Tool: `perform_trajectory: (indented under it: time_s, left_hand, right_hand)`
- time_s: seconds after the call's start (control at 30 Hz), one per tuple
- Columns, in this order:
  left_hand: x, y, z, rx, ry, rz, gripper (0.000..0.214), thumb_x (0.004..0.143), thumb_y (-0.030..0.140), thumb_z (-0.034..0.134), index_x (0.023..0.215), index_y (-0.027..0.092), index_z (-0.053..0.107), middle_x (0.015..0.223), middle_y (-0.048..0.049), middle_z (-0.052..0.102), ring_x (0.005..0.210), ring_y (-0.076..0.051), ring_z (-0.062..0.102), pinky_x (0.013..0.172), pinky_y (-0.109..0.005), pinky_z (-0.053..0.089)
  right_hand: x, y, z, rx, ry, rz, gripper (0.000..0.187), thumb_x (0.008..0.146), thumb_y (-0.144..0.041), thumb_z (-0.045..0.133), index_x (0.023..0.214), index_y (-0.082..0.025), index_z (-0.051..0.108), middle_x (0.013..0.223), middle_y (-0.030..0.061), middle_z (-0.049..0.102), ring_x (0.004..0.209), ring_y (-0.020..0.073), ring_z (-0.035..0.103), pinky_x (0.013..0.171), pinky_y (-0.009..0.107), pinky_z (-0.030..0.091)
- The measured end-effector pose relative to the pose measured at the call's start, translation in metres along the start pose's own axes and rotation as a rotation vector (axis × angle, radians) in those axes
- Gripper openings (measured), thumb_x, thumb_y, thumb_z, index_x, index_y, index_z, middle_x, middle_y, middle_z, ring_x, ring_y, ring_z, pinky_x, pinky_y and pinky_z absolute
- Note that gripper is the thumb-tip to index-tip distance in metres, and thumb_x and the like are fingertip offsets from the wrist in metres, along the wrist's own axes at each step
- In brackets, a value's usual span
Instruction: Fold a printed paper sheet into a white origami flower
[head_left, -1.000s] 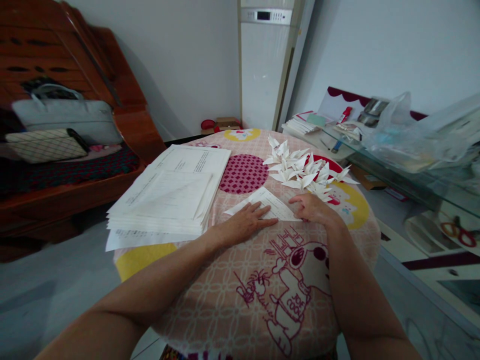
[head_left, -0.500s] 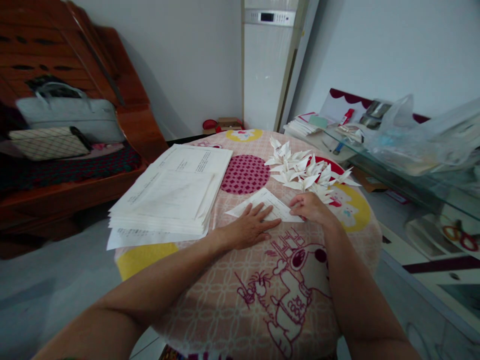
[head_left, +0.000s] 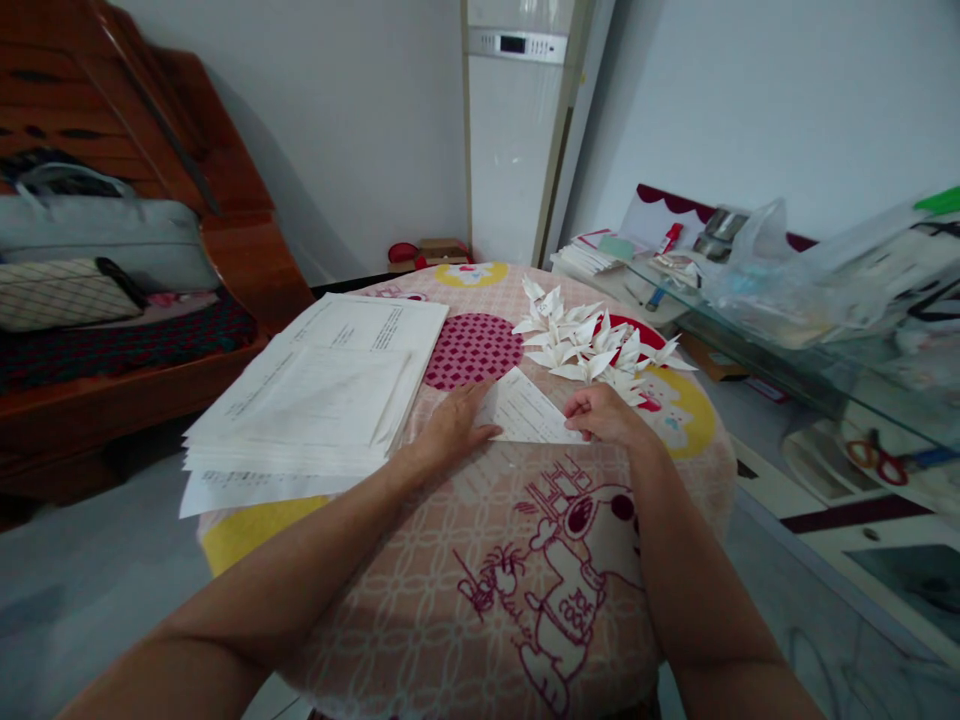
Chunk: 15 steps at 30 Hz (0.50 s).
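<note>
Because it fills the middle of the scene, the round bench (head_left: 405, 600) under its patterned pink cloth comes first; cartoon figures in dark red line mark its near right part. At the far left stands a carved wooden seat (head_left: 247, 265), and beyond the bench a tall white unit (head_left: 510, 140) with a small dark display rises beside the wall. A glass shelf (head_left: 847, 375) runs along the right, with a crumpled clear plastic bag (head_left: 780, 280) on it. On the left of the bench lies a thick paper stack (head_left: 330, 380), its sheets printed; a grey handbag (head_left: 105, 235) sits on the seat. At the far right of the bench, white folded paper shapes (head_left: 574, 330) with pointed tips lie crowded together. The left hand (head_left: 454, 425) lies palm down and loosely spread, its fingers over the left corner of a printed paper triangle (head_left: 525, 410). This triangle lies flat on the cloth, between both hands, near the folded shapes. The right hand (head_left: 604, 415) is half curled, fingertips and thumb at the triangle's right corner; whether they pinch or only press it, I cannot tell. Scissors (head_left: 874, 460) show at the right.
</note>
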<state>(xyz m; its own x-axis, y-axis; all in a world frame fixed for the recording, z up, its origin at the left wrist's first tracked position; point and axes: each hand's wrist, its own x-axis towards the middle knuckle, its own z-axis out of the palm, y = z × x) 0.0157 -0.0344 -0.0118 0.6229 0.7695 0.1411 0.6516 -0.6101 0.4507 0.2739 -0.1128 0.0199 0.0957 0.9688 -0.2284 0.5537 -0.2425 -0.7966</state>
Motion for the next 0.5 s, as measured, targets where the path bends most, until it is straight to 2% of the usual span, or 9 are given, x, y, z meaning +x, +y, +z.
perform_trajectory:
  time_s: [0.07,0.13,0.2,0.27,0.37,0.43,0.5]
  left_hand:
    - [0.0,0.001,-0.008,-0.082,0.058,-0.04,0.074,0.08,0.025,0.074,0.147,0.013,0.043,0.13,-0.0143,0.065,0.119,-0.027,0.062,0.104,-0.039,0.048]
    - [-0.001,0.004,-0.017,-0.192,0.129,-0.042,0.069,0.08,0.017,0.071,0.145,0.017,0.047,0.104,-0.0062,0.074,0.093,-0.021,0.07,0.09,-0.034,0.055]
    - [-0.003,0.007,-0.029,-0.271,0.235,0.025,0.061,0.082,0.014,0.068,0.141,0.019,0.053,0.093,-0.0021,0.074,0.082,-0.016,0.068,0.083,-0.03,0.055]
    - [-0.007,0.009,-0.04,-0.267,0.298,0.175,0.042,0.085,0.016,0.065,0.127,0.019,0.065,0.096,-0.0038,0.073,0.083,-0.015,0.068,0.081,-0.029,0.055]
    - [-0.013,0.011,-0.053,-0.222,0.263,0.472,0.023,0.092,0.02,0.059,0.109,0.018,0.074,0.096,-0.0069,0.073,0.087,-0.016,0.068,0.077,-0.028,0.055]
    - [-0.015,0.012,-0.056,-0.194,0.194,0.6,0.023,0.094,0.021,0.056,0.109,0.018,0.074,0.096,-0.0084,0.073,0.088,-0.017,0.068,0.077,-0.029,0.055]
    - [-0.016,0.011,-0.053,-0.165,0.105,0.663,0.027,0.096,0.021,0.055,0.116,0.017,0.071,0.106,-0.011,0.073,0.096,-0.018,0.069,0.083,-0.03,0.056]
  right_hand:
    - [0.0,0.0,0.0,-0.006,0.018,-0.027,0.004,0.066,-0.012,0.063,0.068,-0.015,0.064,0.053,-0.0028,0.06,0.043,0.0095,0.054,0.042,0.019,0.038]
    - [0.002,0.0,-0.001,0.0,0.054,-0.084,0.003,0.066,-0.014,0.062,0.067,-0.015,0.064,0.053,-0.0028,0.059,0.045,0.0094,0.053,0.044,0.02,0.04]
    - [0.003,0.0,-0.001,0.004,0.113,-0.173,0.003,0.066,-0.015,0.061,0.067,-0.016,0.064,0.057,-0.0018,0.062,0.05,0.0099,0.056,0.049,0.021,0.042]
    - [0.004,-0.001,-0.002,-0.017,0.185,-0.276,0.004,0.067,-0.015,0.061,0.067,-0.016,0.065,0.062,-0.0007,0.065,0.056,0.0112,0.058,0.054,0.022,0.045]
    - [0.001,-0.003,-0.003,-0.069,0.285,-0.433,0.006,0.07,-0.016,0.061,0.07,-0.017,0.067,0.066,0.0002,0.067,0.061,0.0129,0.06,0.058,0.024,0.045]
    - [-0.004,-0.004,-0.004,-0.097,0.315,-0.501,0.008,0.072,-0.016,0.06,0.072,-0.017,0.068,0.068,0.0008,0.068,0.062,0.0132,0.061,0.059,0.024,0.045]
    - [-0.009,-0.005,-0.004,-0.133,0.306,-0.52,0.009,0.074,-0.015,0.06,0.073,-0.017,0.069,0.07,0.0015,0.07,0.063,0.0137,0.062,0.06,0.025,0.046]
